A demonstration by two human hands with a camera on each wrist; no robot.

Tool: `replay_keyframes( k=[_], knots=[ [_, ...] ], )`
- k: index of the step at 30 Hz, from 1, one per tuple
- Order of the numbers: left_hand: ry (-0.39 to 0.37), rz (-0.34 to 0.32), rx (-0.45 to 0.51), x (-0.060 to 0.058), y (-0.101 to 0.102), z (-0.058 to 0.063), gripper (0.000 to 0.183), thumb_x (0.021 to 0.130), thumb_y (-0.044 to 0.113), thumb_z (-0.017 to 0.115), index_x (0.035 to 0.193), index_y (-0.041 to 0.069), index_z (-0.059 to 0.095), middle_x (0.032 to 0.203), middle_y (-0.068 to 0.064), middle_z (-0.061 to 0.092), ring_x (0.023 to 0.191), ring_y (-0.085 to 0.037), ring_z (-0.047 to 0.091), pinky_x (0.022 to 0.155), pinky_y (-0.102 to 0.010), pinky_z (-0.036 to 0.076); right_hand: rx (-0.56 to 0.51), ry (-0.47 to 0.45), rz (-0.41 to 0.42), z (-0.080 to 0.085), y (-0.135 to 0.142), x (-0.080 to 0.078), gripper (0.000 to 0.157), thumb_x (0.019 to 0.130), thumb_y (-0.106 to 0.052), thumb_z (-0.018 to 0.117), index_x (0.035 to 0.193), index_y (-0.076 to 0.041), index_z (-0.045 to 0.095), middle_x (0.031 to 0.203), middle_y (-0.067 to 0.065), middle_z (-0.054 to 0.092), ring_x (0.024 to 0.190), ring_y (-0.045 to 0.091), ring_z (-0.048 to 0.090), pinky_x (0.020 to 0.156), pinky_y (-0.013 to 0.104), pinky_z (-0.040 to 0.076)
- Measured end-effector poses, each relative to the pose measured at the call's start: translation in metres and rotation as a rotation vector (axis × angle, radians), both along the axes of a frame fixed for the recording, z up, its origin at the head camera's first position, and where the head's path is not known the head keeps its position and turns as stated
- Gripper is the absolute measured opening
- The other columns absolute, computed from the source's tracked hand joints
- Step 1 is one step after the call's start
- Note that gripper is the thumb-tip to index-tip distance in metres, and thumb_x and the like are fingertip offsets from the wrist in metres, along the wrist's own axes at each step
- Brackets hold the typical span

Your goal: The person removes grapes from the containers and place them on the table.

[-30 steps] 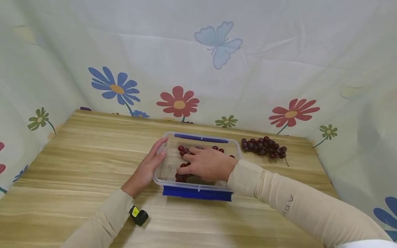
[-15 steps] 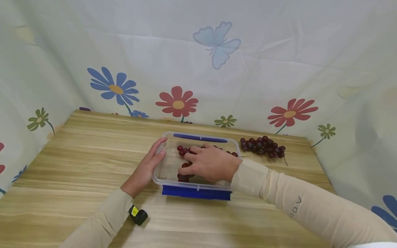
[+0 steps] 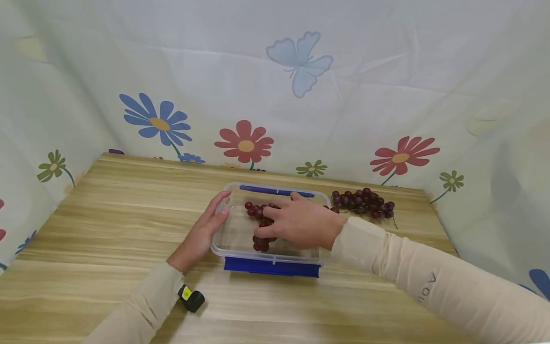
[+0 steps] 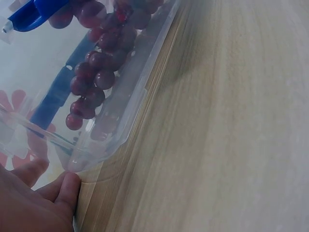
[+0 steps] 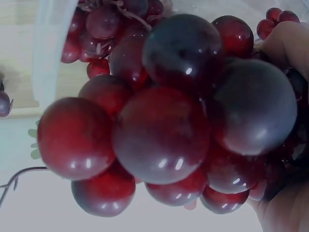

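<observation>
Fingers and thumb of the right hand [image 3: 301, 222] bend round a bunch of grapes [image 5: 161, 135], so this grip is spread just as wide as the fruit. That bunch is at the box [image 3: 249, 255], where the hand reaches in from the right. Its grapes are round, fat and shiny. Some are bright red, some are dark purple, almost black, and a few have a cloudy grey skin with little white spots of light.

More grapes [image 4: 99, 79] show through the clear side of the box, packed close together. The left hand [image 3: 198, 239] touches the left end of the box with its fingers nearly straight, and its grip is loose.

One more bunch [image 3: 363, 203] lies just to the right of the box, dark red and purple, with a thin stem poking out. A blue clip [image 3: 271, 267] hangs along the near side of the box. Under the box is a striped wood surface [image 3: 129, 229].
</observation>
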State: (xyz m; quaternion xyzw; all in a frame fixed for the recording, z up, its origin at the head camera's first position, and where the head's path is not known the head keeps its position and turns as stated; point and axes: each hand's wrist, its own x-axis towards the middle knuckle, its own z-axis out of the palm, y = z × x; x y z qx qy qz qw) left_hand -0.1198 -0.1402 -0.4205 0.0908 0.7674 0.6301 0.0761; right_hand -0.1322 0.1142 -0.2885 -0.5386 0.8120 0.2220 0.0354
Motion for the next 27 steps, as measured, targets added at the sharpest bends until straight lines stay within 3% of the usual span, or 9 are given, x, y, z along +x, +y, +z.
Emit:
replay_keyframes(
  k=[6, 13, 17, 23, 27],
  knots=[
    [0.013, 0.002, -0.015, -0.001, 0.000, -0.001, 0.051, 0.115, 0.033, 0.032, 0.164, 0.026, 0.024, 0.176, -0.014, 0.011, 0.162, -0.043, 0.010, 0.126, -0.073, 0.011, 0.018, -0.019, -0.033, 0.007, 0.009, 0.000, 0.044, 0.106, -0.024, 0.061, 0.144, -0.045, 0.054, 0.140, -0.001, 0.063, 0.137, 0.027, 0.056, 0.104, 0.056, 0.056],
    [-0.014, -0.003, -0.024, 0.001, -0.001, 0.001, 0.051, 0.114, 0.038, 0.031, 0.164, 0.035, 0.022, 0.177, -0.011, 0.009, 0.161, -0.045, 0.012, 0.124, -0.076, 0.012, -0.007, 0.008, -0.027, 0.013, 0.024, -0.001, 0.047, 0.103, -0.017, 0.064, 0.142, -0.043, 0.057, 0.129, 0.001, 0.065, 0.115, 0.023, 0.059, 0.090, 0.045, 0.061],
    [-0.018, -0.006, -0.028, 0.002, -0.001, 0.002, 0.051, 0.114, 0.039, 0.031, 0.164, 0.035, 0.022, 0.177, -0.011, 0.008, 0.161, -0.044, 0.012, 0.124, -0.076, 0.012, -0.029, -0.006, -0.041, 0.015, 0.033, -0.001, 0.045, 0.104, -0.013, 0.061, 0.139, -0.041, 0.058, 0.129, 0.002, 0.065, 0.109, 0.023, 0.058, 0.089, 0.046, 0.060],
    [-0.017, -0.005, -0.038, 0.003, -0.001, 0.002, 0.052, 0.114, 0.042, 0.031, 0.165, 0.033, 0.022, 0.177, -0.011, 0.008, 0.161, -0.044, 0.011, 0.124, -0.076, 0.011, -0.041, -0.024, -0.072, 0.019, 0.046, -0.001, 0.049, 0.103, -0.009, 0.059, 0.142, -0.039, 0.058, 0.147, 0.005, 0.060, 0.121, 0.028, 0.061, 0.095, 0.051, 0.059],
    [-0.016, -0.007, -0.041, 0.001, -0.001, 0.000, 0.053, 0.114, 0.042, 0.030, 0.165, 0.032, 0.021, 0.177, -0.010, 0.009, 0.162, -0.042, 0.011, 0.125, -0.075, 0.011, -0.040, -0.037, -0.100, 0.024, 0.055, -0.001, 0.054, 0.099, -0.010, 0.066, 0.144, -0.038, 0.059, 0.147, 0.007, 0.060, 0.133, 0.033, 0.059, 0.099, 0.053, 0.058]
  ],
)
